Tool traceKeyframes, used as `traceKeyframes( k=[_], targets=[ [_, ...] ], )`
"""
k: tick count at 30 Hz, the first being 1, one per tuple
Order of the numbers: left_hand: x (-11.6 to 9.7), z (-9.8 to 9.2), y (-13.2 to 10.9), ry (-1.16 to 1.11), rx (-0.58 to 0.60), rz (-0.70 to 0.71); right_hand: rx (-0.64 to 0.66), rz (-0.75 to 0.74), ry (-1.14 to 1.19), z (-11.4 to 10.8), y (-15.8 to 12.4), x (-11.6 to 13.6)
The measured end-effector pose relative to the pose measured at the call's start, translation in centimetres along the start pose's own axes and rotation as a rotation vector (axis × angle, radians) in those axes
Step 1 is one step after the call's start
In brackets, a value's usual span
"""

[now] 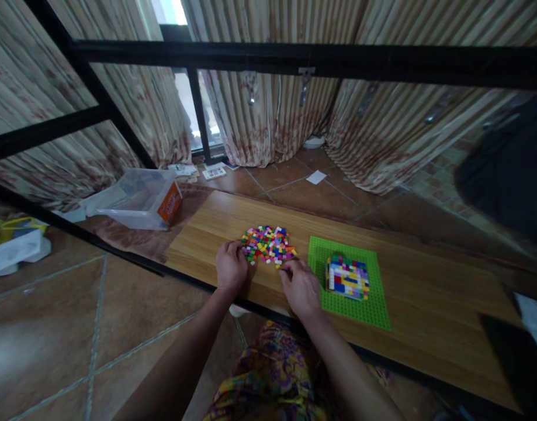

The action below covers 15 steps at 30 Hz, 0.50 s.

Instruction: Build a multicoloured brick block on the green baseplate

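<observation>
Loose heap of small multicoloured plastic bricks (pixel 268 244) on long wood-grain table (pixel 430 286), just beyond both bare hands. Left hand (pixel 231 267) at heap's left edge, right hand (pixel 301 286) at near right; fingers of both curled, cannot tell any grip on brick. Already assembled: layered multicoloured brick block (pixel 347 279) on green studded baseplate (pixel 379 307), right of heap; many bricks still unattached. Around: clear plastic bin (pixel 139 220), black metal frame (pixel 268 57), striped curtains (pixel 268 123), brown tiled floor (pixel 53 327).

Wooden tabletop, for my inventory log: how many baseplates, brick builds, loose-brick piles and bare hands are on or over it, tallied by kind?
Green baseplate: 1
Brick build: 1
Loose-brick pile: 1
Left hand plus right hand: 2
Total: 5
</observation>
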<state>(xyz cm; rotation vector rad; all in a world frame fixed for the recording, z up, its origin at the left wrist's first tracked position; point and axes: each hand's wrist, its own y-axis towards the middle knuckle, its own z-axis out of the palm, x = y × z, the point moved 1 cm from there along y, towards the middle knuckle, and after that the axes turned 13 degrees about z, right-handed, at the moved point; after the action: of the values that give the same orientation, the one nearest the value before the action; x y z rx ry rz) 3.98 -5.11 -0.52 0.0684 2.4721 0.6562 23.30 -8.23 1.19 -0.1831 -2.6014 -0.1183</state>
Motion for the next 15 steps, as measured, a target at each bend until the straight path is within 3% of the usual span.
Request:
traceKeyframes(
  k=[8, 15],
  targets=[
    [0.0, 0.0, -0.1, -0.016, 0.034, 0.057, -0.008, 0.037, 0.104, -0.4, 1.5, -1.0],
    [-0.4, -0.5, -0.2, -0.071, 0.085, 0.104, -0.057, 0.072, -0.027, -0.3, 4.0, -0.9]
  ],
)
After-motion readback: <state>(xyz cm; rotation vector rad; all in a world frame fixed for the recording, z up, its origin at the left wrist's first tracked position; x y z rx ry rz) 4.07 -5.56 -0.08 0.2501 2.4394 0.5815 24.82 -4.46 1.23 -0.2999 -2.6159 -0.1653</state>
